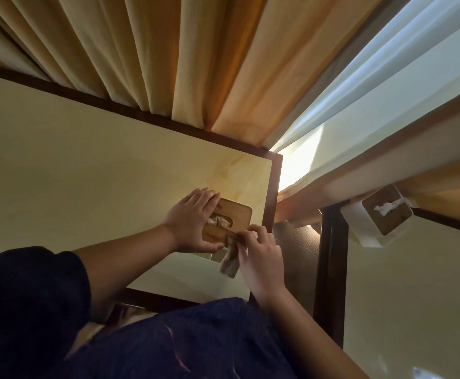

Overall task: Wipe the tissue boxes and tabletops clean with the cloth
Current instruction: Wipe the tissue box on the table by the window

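The near tissue box (229, 218), wooden-lidded with a tissue bunched in its slot, is taken as the landmark. It is seen standing on the cream bench (86, 165), close to the bench's dark-framed right edge and corner.

The box is steadied by the left hand (193, 220), which is laid over the lid's left side with fingers curled over the far edge and thumb along the near edge. The cloth (230, 258), brownish and crumpled, is pinched by the right hand (261, 253) at the box's near right corner; its loose end is seen hanging below the box, toward the person. The step is judged to be wiping of the lid's near edge.

To the right of the box, across a dark gap, a second bench (415, 296) is seen carrying a second tissue box (379, 217), white-sided, with a tissue sticking out. Beyond the box, curtains (168, 56) are hung down to the bench's far edge.

Risks, as judged: the protruding tissue could be snagged and dragged out by the cloth; the box, being close to the edge, could be pushed off if the left hand's hold is relaxed during a stroke; the hanging cloth end may miss the surface.

No brand, label or writing can be read.
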The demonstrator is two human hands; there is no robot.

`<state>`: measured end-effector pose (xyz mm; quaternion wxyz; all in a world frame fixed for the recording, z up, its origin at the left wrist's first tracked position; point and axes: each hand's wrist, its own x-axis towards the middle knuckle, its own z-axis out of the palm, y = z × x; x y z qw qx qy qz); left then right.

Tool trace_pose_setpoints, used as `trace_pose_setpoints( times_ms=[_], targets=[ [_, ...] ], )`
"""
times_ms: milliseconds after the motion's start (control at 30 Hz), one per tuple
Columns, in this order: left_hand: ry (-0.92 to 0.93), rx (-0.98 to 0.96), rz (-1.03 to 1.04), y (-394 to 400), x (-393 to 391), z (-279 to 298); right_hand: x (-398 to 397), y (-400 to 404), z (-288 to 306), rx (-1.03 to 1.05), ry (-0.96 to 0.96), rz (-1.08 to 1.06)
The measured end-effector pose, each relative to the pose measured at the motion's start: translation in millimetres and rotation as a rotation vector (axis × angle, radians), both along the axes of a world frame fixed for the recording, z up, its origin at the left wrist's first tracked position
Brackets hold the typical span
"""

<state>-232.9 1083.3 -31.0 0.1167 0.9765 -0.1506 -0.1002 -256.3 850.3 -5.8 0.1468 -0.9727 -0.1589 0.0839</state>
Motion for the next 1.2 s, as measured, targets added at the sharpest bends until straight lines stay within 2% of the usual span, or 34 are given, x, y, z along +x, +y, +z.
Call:
trace_pose_setpoints(
  times_ms=[333, 500, 600, 667, 767, 900, 1067, 1200],
  targets=[
    [0.221, 0.307, -0.280, -9, 35, 42, 0, -27, 13, 0.125, 0.041, 0.082],
    [0.181, 0.405, -0.632, -26, 52, 52, 11, -43, 26, 0.059, 0.139, 0.226],
    [0.158, 0.403, -0.694, -36, 55, 56, 11, -38, 26, 0.035, 0.138, 0.280],
    [0.230, 0.335, -0.584, -35, 54, 56, 8, -31, 22, 0.040, 0.103, 0.267],
    [0.359, 0.070, -0.265, -26, 38, 52, 0, -22, 12, 0.075, 0.058, 0.173],
    [0.203, -0.112, 0.178, -32, -8, 32, -13, -20, 7, 0.156, -0.036, 0.142],
    [0.119, -0.136, 0.311, -50, -30, 4, -16, -21, 7, 0.200, -0.020, 0.142],
    [0.054, -0.160, 0.338, -54, -34, -8, -17, -29, 11, 0.134, 0.052, 0.209]
  ],
)
